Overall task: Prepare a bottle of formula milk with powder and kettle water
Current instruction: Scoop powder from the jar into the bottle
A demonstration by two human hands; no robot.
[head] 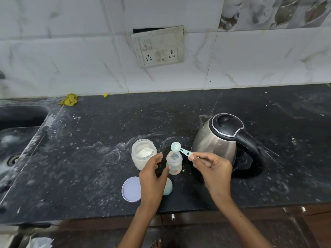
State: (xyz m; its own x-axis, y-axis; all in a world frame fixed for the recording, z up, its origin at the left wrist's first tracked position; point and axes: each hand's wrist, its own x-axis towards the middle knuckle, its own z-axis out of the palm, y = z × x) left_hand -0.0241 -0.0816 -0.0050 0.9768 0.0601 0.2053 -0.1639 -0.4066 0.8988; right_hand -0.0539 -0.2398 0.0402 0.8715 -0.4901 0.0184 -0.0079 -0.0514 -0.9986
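An open baby bottle (174,163) stands on the black counter (89,158). Left of it is an open jar of white powder (143,153). My right hand (212,169) pinches the handle of a pale green scoop (179,148), whose bowl hovers tilted just above the bottle's mouth. My left hand (154,176) is beside the bottle with fingers spread, thumb tip near its side, not clearly gripping it. A steel kettle (220,140) with a black lid and handle stands right of the bottle. The bottle's cap (167,187) lies partly hidden behind my left hand.
The jar's lilac lid (130,189) lies near the counter's front edge. A sink (19,133) is at the left. A yellow cloth (69,99) sits by the tiled wall. A socket panel (158,47) is on the wall above.
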